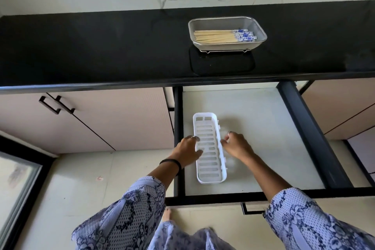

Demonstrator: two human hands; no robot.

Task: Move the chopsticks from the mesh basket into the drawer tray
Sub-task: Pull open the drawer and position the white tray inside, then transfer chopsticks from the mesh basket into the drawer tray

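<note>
Now both hands on white drawer tray (209, 148) inside open drawer (284, 128). Left hand (189, 149) grips left rim, fingers curled over edge; right hand (236, 146) half open, fingertips against right rim. Probably squaring tray before loading. Chopsticks (223, 36) all lie in mesh basket (227, 33) on black desk (101, 46), at 12 o'clock from tray, well apart, blue patterned ends toward 3 o'clock. Desk glossy, dark mat (222, 63) under basket. Marble wall behind, beige cabinets, pale floor.

White slotted tray (209, 148), blue-and-white floral chopsticks (223, 36), black countertop (101, 46), blue floral sleeves (304, 219).
</note>
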